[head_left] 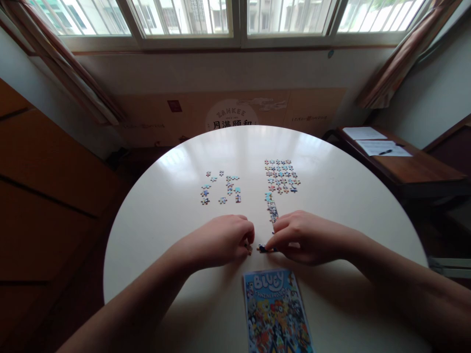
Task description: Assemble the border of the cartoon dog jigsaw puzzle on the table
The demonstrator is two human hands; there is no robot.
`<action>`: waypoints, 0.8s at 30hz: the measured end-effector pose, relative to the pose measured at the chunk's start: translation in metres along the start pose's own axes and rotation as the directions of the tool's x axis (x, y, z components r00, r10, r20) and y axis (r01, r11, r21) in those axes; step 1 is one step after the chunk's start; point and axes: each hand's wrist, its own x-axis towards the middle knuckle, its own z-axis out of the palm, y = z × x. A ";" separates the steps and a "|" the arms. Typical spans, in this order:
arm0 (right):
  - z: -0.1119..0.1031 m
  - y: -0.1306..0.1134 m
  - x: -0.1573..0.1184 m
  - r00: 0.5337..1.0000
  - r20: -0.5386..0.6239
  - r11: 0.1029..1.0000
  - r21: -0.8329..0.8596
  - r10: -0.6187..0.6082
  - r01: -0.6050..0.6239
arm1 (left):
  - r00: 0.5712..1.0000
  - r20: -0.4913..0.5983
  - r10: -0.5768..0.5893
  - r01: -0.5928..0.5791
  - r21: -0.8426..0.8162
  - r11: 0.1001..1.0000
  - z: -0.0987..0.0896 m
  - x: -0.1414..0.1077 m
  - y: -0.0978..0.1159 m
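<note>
My left hand (231, 239) rests at the middle of the white round table, its fingers closed on a small puzzle piece (249, 249). Just right of it, my right hand (300, 238) has its fingertips on a dark joined puzzle strip (265, 248) lying flat. A narrow column of joined pieces (272, 208) runs away from my right fingers towards loose pieces in rows (280, 174). To the left lie several scattered pieces and small clusters (230, 186). Nearest me is a colourful picture sheet (275, 311) marked "Bluey".
The white table (154, 230) has a rounded edge. Behind it stand a low wall with a printed panel (309, 110) and windows. On the right, a brown desk (430, 166) holds papers (384, 148) and a pen. A wooden cabinet (44, 196) is at left.
</note>
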 end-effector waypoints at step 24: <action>0.001 0.000 0.000 0.999 0.028 0.999 -0.028 -0.018 0.019 | 0.996 -0.041 -0.078 0.076 -0.041 0.996 0.007 0.004 0.011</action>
